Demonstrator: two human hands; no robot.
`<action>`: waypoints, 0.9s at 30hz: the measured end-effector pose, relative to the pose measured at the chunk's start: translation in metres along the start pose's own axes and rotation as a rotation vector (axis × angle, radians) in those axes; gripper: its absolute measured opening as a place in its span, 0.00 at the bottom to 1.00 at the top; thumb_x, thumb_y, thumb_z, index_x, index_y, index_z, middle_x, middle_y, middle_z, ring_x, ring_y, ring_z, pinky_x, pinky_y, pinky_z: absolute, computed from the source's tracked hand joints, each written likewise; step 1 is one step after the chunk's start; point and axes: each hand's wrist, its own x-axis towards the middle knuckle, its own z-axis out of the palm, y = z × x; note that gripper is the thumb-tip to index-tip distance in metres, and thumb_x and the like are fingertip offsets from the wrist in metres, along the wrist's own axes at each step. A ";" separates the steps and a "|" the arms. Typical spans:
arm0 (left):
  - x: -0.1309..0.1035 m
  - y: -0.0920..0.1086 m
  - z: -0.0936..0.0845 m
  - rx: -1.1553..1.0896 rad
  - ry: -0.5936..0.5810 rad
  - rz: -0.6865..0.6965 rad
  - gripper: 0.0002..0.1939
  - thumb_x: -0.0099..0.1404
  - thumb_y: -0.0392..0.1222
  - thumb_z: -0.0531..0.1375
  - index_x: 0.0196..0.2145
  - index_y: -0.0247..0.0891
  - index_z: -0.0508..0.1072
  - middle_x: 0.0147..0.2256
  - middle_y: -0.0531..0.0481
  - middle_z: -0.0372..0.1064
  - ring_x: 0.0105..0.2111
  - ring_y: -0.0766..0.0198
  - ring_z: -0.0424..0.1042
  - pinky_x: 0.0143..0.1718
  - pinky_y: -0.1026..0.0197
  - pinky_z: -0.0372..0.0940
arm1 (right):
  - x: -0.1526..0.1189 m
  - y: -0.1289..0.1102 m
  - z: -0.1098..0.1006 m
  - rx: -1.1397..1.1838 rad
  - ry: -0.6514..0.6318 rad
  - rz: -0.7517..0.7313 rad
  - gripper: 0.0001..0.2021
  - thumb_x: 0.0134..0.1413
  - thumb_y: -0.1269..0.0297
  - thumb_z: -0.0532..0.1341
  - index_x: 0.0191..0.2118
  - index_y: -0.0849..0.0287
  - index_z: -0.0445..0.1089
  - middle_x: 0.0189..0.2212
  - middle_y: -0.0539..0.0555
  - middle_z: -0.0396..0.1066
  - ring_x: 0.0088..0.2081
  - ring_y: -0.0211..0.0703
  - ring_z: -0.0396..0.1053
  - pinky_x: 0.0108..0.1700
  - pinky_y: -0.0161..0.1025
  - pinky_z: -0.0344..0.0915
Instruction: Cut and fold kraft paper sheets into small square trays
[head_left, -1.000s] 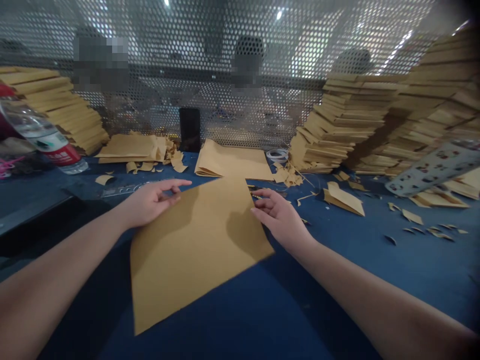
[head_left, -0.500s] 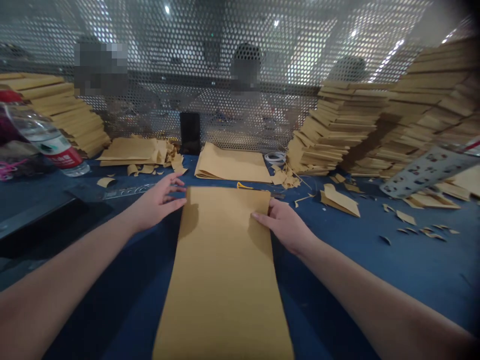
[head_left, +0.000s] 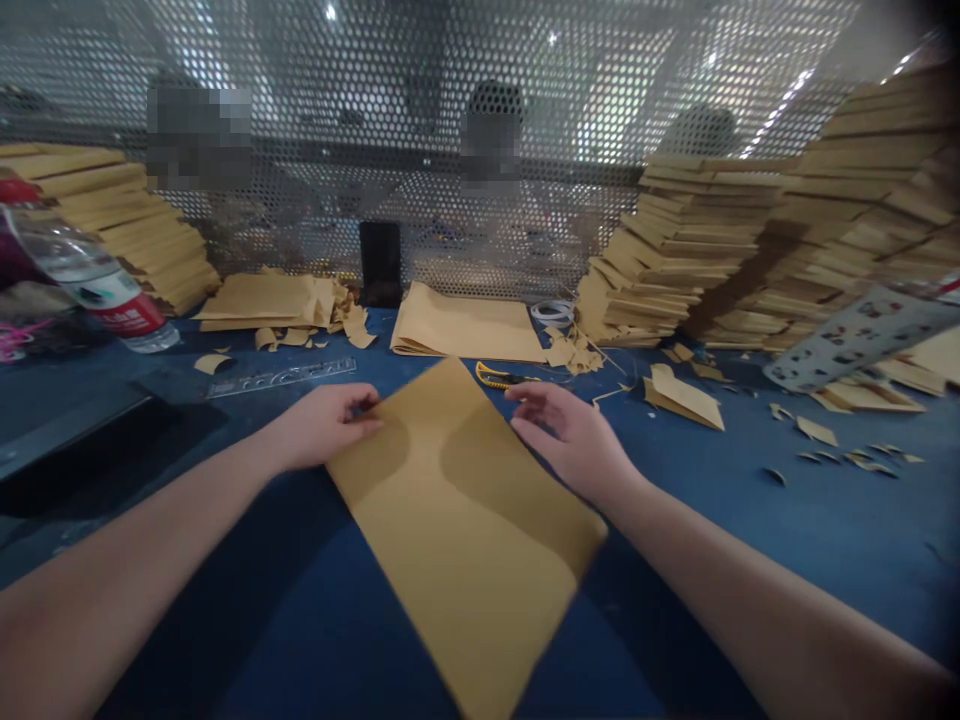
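Note:
A large brown paper sheet (head_left: pixel 465 500) lies turned at an angle in front of me, one corner pointing away and another down toward the bottom edge. My left hand (head_left: pixel 330 420) pinches its upper left edge between thumb and fingers. Beside the upper right edge, my right hand (head_left: pixel 566 435) has its fingers apart and curved, with nothing in them. A yellow cutter (head_left: pixel 495 377) rests just behind the sheet. Farther back lies a folded stack of brown paper (head_left: pixel 469 325).
A clear ruler (head_left: pixel 281 378), a bottle (head_left: pixel 124 300) and a dark phone (head_left: pixel 381 265) stand or lie left and back. Tall brown paper stacks (head_left: pixel 675 255) and a patterned cup (head_left: pixel 855 340) are right. Scraps (head_left: pixel 817 431) dot the blue table (head_left: pixel 720 510).
The sheet has rotated, its right corner now nearer me. My left hand closed on its edge; my right hand let go and opened. The cutter and ruler show more.

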 end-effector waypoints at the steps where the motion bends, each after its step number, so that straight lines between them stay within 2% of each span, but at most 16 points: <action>1: 0.003 -0.007 -0.004 0.004 0.037 -0.005 0.12 0.64 0.51 0.57 0.38 0.40 0.70 0.33 0.51 0.75 0.31 0.60 0.74 0.29 0.61 0.66 | 0.001 -0.001 -0.004 -0.121 0.094 -0.071 0.15 0.57 0.63 0.62 0.50 0.55 0.70 0.45 0.57 0.74 0.44 0.48 0.73 0.49 0.51 0.70; 3: 0.006 -0.017 -0.014 0.011 0.076 0.003 0.10 0.64 0.48 0.55 0.38 0.39 0.69 0.36 0.49 0.75 0.34 0.59 0.74 0.32 0.59 0.67 | 0.001 -0.003 -0.010 -0.281 0.182 -0.220 0.12 0.57 0.66 0.61 0.47 0.55 0.71 0.45 0.57 0.74 0.47 0.50 0.72 0.52 0.52 0.68; 5: 0.006 -0.021 -0.023 0.025 0.078 0.021 0.08 0.61 0.43 0.55 0.37 0.39 0.68 0.36 0.49 0.74 0.36 0.58 0.74 0.35 0.58 0.67 | -0.002 -0.007 -0.009 -0.337 0.115 -0.342 0.09 0.57 0.67 0.59 0.44 0.54 0.72 0.46 0.57 0.74 0.50 0.50 0.71 0.54 0.52 0.67; 8: 0.000 -0.015 -0.032 0.070 0.022 0.132 0.04 0.55 0.39 0.58 0.31 0.39 0.66 0.45 0.47 0.73 0.45 0.55 0.72 0.45 0.54 0.67 | -0.008 -0.012 0.001 -0.426 -0.229 -0.427 0.10 0.57 0.65 0.60 0.44 0.55 0.74 0.48 0.58 0.74 0.52 0.51 0.70 0.55 0.52 0.67; 10: -0.007 -0.007 -0.034 0.106 -0.050 0.250 0.05 0.54 0.37 0.58 0.27 0.39 0.63 0.56 0.46 0.66 0.55 0.53 0.67 0.55 0.52 0.62 | -0.012 -0.015 0.007 -0.509 -0.453 -0.440 0.14 0.56 0.60 0.63 0.48 0.57 0.74 0.54 0.60 0.71 0.56 0.55 0.67 0.57 0.55 0.64; 12: -0.013 0.002 -0.033 0.145 -0.154 0.328 0.06 0.55 0.37 0.59 0.27 0.39 0.62 0.64 0.47 0.56 0.62 0.51 0.59 0.60 0.50 0.57 | -0.013 -0.019 0.010 -0.563 -0.556 -0.433 0.21 0.54 0.54 0.65 0.52 0.57 0.72 0.57 0.62 0.67 0.59 0.59 0.63 0.60 0.59 0.59; 15: -0.017 0.011 -0.029 0.173 -0.295 0.344 0.08 0.56 0.42 0.63 0.30 0.40 0.66 0.67 0.49 0.48 0.65 0.48 0.53 0.62 0.48 0.56 | -0.015 -0.025 0.009 -0.552 -0.599 -0.436 0.29 0.49 0.44 0.67 0.52 0.57 0.72 0.56 0.63 0.68 0.60 0.61 0.62 0.64 0.63 0.51; 18: -0.016 0.014 -0.023 0.154 -0.308 0.328 0.11 0.60 0.48 0.63 0.28 0.39 0.67 0.66 0.49 0.52 0.63 0.49 0.57 0.59 0.49 0.59 | -0.016 -0.028 0.006 -0.528 -0.627 -0.454 0.36 0.44 0.38 0.67 0.54 0.58 0.70 0.56 0.66 0.67 0.60 0.64 0.61 0.66 0.67 0.43; 20: -0.013 0.014 -0.021 0.159 -0.278 0.290 0.14 0.61 0.50 0.61 0.25 0.38 0.66 0.63 0.48 0.56 0.59 0.50 0.62 0.52 0.51 0.64 | -0.016 -0.027 0.006 -0.532 -0.643 -0.452 0.36 0.47 0.39 0.65 0.56 0.59 0.68 0.59 0.68 0.64 0.62 0.66 0.58 0.66 0.68 0.41; 23: -0.012 0.014 -0.019 0.200 -0.241 0.233 0.17 0.58 0.51 0.64 0.25 0.38 0.63 0.61 0.46 0.59 0.53 0.52 0.67 0.45 0.53 0.67 | -0.016 -0.025 0.004 -0.564 -0.669 -0.426 0.32 0.55 0.43 0.62 0.61 0.57 0.65 0.65 0.68 0.56 0.67 0.69 0.48 0.65 0.71 0.38; 25: -0.014 0.015 -0.020 0.205 -0.207 0.224 0.16 0.55 0.51 0.66 0.30 0.39 0.65 0.60 0.46 0.60 0.52 0.52 0.67 0.47 0.53 0.66 | -0.015 -0.022 0.004 -0.579 -0.673 -0.407 0.31 0.58 0.47 0.60 0.64 0.53 0.61 0.67 0.66 0.52 0.69 0.70 0.42 0.65 0.73 0.35; 27: -0.017 0.015 -0.020 0.188 -0.189 0.213 0.19 0.54 0.51 0.67 0.41 0.43 0.69 0.61 0.48 0.59 0.52 0.53 0.68 0.48 0.54 0.66 | -0.013 -0.018 0.003 -0.588 -0.672 -0.391 0.29 0.59 0.49 0.60 0.65 0.49 0.60 0.67 0.63 0.52 0.70 0.68 0.38 0.65 0.73 0.33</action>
